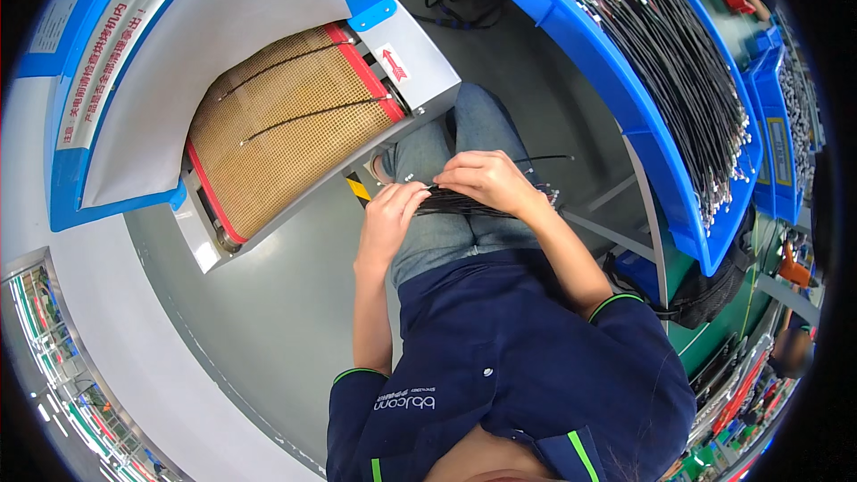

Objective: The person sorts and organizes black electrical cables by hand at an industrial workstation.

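On my lap lies a bundle of thin black cables (466,204) with small white connectors at the ends. Just above it, my left hand (391,211) pinches the end of one cable near a white connector. Close beside it on the right, my right hand (489,181) is closed on the same black cable (544,158), whose free end sticks out to the right past my fingers. The exact grip point is partly hidden by my fingertips. Two more black cables, one of them the nearer cable (312,117), lie apart on the tan mesh conveyor belt (295,156) at the left.
The belt has red edges and runs out of a blue and white machine (205,54). A blue bin (585,62) piled with black cables (669,62) stands at the right, with another blue bin (775,138) beyond. A dark bag (714,290) sits below the bins.
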`<state>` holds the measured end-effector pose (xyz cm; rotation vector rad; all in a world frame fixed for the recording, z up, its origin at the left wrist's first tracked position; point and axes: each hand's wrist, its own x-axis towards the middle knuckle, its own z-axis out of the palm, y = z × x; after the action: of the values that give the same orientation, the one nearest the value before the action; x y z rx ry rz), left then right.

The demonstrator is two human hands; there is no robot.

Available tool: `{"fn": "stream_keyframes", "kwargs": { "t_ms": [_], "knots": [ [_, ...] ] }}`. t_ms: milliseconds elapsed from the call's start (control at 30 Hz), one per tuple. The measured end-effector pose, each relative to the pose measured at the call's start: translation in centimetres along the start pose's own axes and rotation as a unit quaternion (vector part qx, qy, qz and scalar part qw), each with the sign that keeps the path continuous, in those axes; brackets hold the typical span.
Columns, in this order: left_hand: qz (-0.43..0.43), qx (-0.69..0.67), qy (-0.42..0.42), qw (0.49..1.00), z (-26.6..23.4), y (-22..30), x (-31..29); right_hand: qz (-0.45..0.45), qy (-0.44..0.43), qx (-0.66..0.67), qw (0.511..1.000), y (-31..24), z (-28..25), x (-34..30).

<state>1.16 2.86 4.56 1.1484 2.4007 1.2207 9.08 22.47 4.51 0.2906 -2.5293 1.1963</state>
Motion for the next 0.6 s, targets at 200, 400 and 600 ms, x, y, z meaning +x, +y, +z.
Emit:
{"fn": "stream_keyframes", "kwargs": {
  "t_ms": [200, 400, 600],
  "knots": [
    [-0.031, -0.050, 0.000, 0.998, 0.6, 0.4, 0.0, -0.044, 0.002, -0.023, 0.999, 0.2, 0.4, -0.1],
    [-0.008, -0.052, -0.003, 0.999, 0.4, 0.4, 0.0, 0.031, -0.014, 0.032, 0.999, -0.1, 0.0, 0.1],
    [0.131, 0.065, 0.059, 0.987, -0.1, 0.1, 0.2, 0.043, -0.060, 0.059, 0.996, -0.9, -0.9, 1.0]
  ]
}}
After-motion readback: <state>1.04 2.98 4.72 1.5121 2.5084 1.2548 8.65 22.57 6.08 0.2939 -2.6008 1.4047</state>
